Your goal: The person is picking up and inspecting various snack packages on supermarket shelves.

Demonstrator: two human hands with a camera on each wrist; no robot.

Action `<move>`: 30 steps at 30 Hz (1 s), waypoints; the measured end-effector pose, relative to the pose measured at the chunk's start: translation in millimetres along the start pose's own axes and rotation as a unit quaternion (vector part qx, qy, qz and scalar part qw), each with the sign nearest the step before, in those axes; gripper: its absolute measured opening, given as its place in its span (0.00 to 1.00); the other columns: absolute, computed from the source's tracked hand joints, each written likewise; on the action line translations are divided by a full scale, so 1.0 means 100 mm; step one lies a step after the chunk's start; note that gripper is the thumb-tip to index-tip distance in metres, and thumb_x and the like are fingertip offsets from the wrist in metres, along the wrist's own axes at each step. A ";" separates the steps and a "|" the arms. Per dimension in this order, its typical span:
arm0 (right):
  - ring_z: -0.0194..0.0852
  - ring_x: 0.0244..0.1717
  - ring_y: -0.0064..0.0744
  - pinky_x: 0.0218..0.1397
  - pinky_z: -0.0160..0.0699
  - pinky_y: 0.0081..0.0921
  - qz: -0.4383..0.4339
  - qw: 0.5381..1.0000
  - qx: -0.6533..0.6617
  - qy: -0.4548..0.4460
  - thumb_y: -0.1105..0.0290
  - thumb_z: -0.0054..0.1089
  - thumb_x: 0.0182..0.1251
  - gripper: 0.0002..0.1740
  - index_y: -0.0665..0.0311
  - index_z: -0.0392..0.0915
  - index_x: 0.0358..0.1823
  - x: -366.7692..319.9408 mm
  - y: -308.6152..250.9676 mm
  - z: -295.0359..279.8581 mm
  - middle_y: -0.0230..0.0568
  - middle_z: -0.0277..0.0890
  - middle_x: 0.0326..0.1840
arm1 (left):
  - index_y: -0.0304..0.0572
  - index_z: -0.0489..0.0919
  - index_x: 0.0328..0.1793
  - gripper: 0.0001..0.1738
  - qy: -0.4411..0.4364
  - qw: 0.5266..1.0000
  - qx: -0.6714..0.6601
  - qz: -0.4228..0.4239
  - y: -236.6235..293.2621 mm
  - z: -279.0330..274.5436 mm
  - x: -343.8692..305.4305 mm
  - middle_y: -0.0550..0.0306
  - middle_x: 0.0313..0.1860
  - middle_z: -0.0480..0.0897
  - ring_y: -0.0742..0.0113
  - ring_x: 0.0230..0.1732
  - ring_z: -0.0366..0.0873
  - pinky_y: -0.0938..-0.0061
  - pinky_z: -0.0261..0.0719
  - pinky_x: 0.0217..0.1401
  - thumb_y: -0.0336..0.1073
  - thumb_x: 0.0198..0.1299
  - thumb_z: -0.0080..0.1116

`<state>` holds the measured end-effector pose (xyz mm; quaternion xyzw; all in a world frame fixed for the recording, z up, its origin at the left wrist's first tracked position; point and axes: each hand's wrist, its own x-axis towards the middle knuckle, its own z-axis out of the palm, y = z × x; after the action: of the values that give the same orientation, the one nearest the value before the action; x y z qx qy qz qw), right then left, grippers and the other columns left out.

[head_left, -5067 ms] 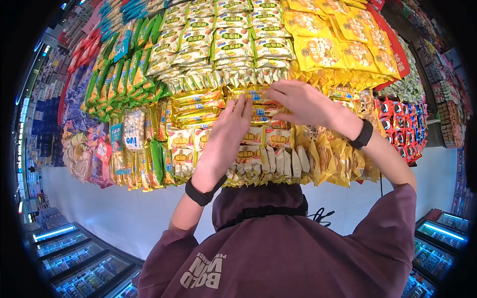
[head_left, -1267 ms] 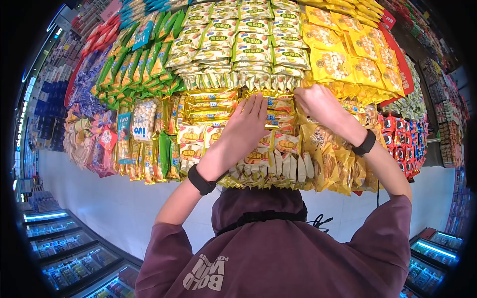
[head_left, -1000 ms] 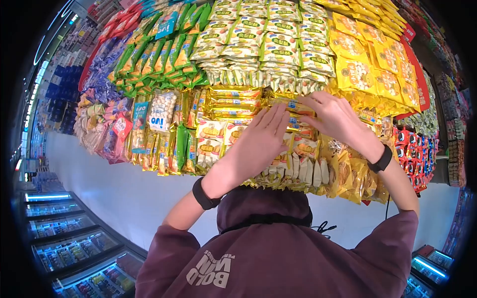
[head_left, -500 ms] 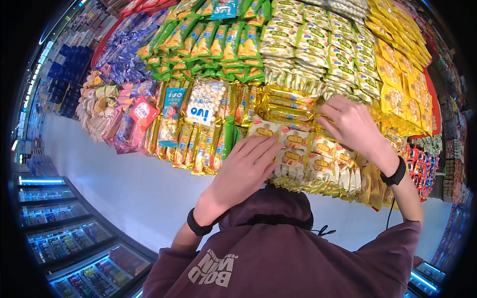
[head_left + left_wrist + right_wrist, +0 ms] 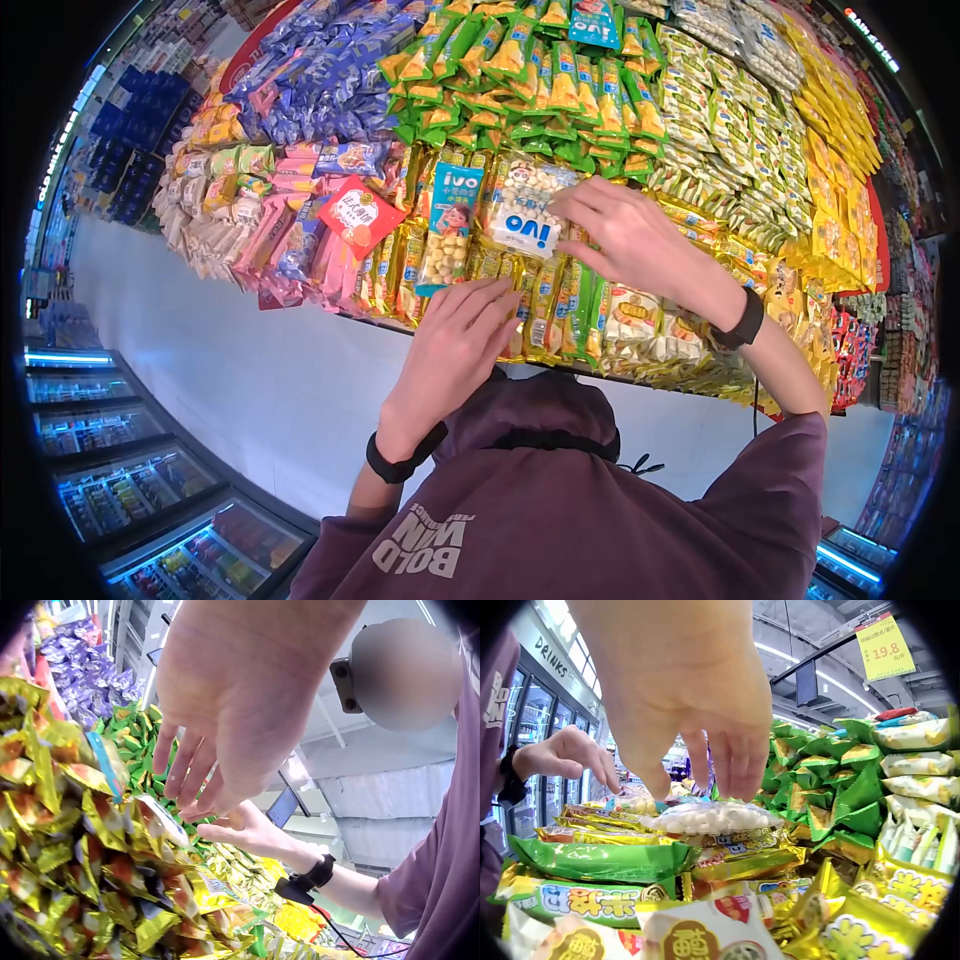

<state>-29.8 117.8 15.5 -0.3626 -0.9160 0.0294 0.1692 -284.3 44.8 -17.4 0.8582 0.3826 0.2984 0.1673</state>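
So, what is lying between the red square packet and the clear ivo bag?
In the head view, a blue ivo packet lies between the red packet and the clear bag, with gold wrappers beside it.

Ceiling strips point(image 5: 778, 654): cast bright white light, R wrist view.
Ceiling lamp point(image 5: 298, 771): blown-out glare, L wrist view.
Freezer tubes point(image 5: 65, 358): glow cool blue, head view.
Foil wrappers point(image 5: 757, 866): throw sharp glints.
Aisle shelves point(image 5: 120, 130): fisheye-bent, soft, nr. black corners.
Round patch point(image 5: 405, 675): fully blurred.
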 end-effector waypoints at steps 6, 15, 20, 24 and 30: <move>0.71 0.66 0.54 0.66 0.73 0.42 0.010 0.998 -0.062 0.013 0.55 0.71 0.57 0.35 0.73 0.72 0.59 0.18 -0.17 0.27 0.57 0.73 0.62 | 0.37 0.81 0.54 0.16 0.010 1.000 0.014 -0.016 -0.32 -0.19 -0.15 0.51 0.57 0.81 0.52 0.61 0.76 0.60 0.73 0.62 0.28 0.59 0.64; 0.71 0.67 0.51 0.59 0.80 0.39 0.038 0.987 -0.152 -0.038 0.59 0.59 0.65 0.32 0.76 0.68 0.63 0.22 -0.14 0.42 0.59 0.70 0.67 | 0.38 0.81 0.54 0.17 0.021 1.000 0.007 -0.019 -0.52 -0.19 -0.10 0.50 0.59 0.80 0.49 0.64 0.74 0.58 0.74 0.65 0.28 0.58 0.66; 0.81 0.58 0.46 0.52 0.85 0.32 -0.004 0.981 -0.190 0.032 0.67 0.56 0.67 0.23 0.75 0.72 0.59 0.25 -0.06 0.38 0.56 0.77 0.61 | 0.41 0.81 0.59 0.27 -0.054 0.997 -0.015 0.046 -0.52 -0.23 -0.07 0.52 0.64 0.77 0.51 0.67 0.71 0.56 0.71 0.67 0.39 0.52 0.74; 0.82 0.56 0.42 0.49 0.87 0.31 0.028 0.979 -0.186 0.075 0.73 0.55 0.64 0.20 0.70 0.73 0.57 0.21 -0.09 0.19 0.50 0.79 0.59 | 0.42 0.79 0.62 0.34 -0.106 0.990 -0.041 0.078 -0.49 -0.24 -0.04 0.53 0.65 0.76 0.51 0.68 0.70 0.56 0.69 0.68 0.43 0.47 0.76; 0.84 0.50 0.44 0.45 0.86 0.36 0.071 0.972 -0.127 0.185 0.75 0.57 0.62 0.17 0.61 0.78 0.54 0.22 -0.07 -0.09 0.43 0.84 0.51 | 0.44 0.79 0.62 0.37 -0.119 0.988 -0.034 0.088 -0.59 -0.13 -0.07 0.54 0.65 0.77 0.51 0.68 0.71 0.57 0.70 0.69 0.44 0.44 0.78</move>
<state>-46.0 127.3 31.7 -0.4440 -0.8372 -0.1433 0.2855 -329.4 78.2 -40.4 0.9121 0.2723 0.2201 0.2134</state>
